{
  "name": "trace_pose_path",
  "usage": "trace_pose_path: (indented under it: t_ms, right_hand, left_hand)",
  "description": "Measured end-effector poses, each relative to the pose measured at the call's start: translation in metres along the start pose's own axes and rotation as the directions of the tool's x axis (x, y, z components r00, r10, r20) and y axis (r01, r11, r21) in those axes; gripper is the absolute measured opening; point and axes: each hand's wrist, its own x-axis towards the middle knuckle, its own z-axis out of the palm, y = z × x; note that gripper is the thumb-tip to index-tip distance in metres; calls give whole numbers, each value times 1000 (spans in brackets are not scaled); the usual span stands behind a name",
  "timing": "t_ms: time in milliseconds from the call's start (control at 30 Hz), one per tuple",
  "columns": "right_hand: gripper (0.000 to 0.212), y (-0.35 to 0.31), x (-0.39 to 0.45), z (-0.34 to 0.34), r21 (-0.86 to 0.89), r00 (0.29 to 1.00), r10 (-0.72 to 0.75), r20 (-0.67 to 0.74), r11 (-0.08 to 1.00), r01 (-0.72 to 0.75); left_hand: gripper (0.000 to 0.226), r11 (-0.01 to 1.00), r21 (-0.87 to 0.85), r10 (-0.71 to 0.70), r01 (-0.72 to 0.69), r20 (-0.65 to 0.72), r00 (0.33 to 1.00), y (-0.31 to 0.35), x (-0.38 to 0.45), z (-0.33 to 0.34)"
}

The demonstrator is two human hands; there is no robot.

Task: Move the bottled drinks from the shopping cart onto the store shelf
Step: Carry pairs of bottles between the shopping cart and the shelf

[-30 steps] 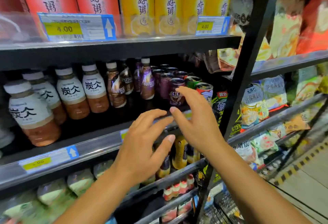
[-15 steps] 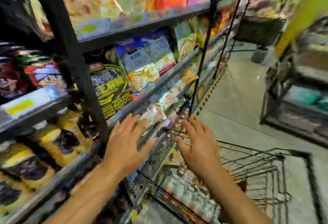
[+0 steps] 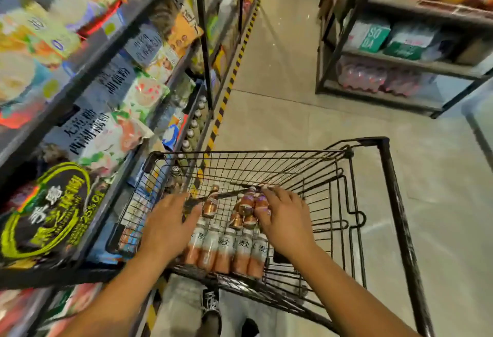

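Cart (image 3: 384, 176): black wire basket, stood in the aisle just beside the shelf, rim at the left nearly touching the shelf edge.
Bottles (image 3: 226, 251): five white-labelled drinks with brown contents, laid side by side in a row at the near end of the cart floor, caps pointing away.
Small bottles (image 3: 246, 207): a cluster of brown, purple-labelled drinks, lay jumbled just beyond the row, toward the cart's middle.
Lone bottle (image 3: 210, 203): brown, lay apart from the cluster, to its left, between the two hands.
Left hand (image 3: 166, 226): reached into the cart, palm down, fingers straight and spread, gripped nothing; hovered over the left end of the row; contact with the bottles beneath could not be told.
Right hand (image 3: 284, 219): reached into the cart, fingers curled down over the right side of the small bottles, fingertips against a purple label; a full grasp could not be told from the blur.
Shelf (image 3: 88, 51): black metal racking at the left, stocked with snack bags; a black bag with yellow-green print (image 3: 45, 214) nearest.
Floor (image 3: 293, 102): pale tiles, yellow-and-black tape along the shelf foot.
Far rack (image 3: 400, 64): across the aisle, held wrapped packs of bottles and green boxes.
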Motion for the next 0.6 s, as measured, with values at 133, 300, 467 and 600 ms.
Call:
trace_pose_path:
  t_ms: [133, 300, 467, 600]
  right_hand:
    - [61, 14, 32, 51, -17, 989, 96, 114, 995, -95]
    - [52, 19, 78, 122, 12, 936, 235, 262, 969, -247]
    - [48, 31, 111, 211, 169, 839, 372, 396, 869, -465]
    - [40, 30, 128, 279, 265, 731, 463, 501, 721, -640]
  left_hand:
    - [70, 996, -31, -76, 81, 149, 986, -22, 53, 48]
    - [70, 962, -34, -252, 273, 285, 925, -53, 121, 108]
    - [46, 965, -39, -228, 259, 362, 904, -74, 176, 164]
    - [32, 953, -77, -244, 293, 379, 893, -81, 206, 207]
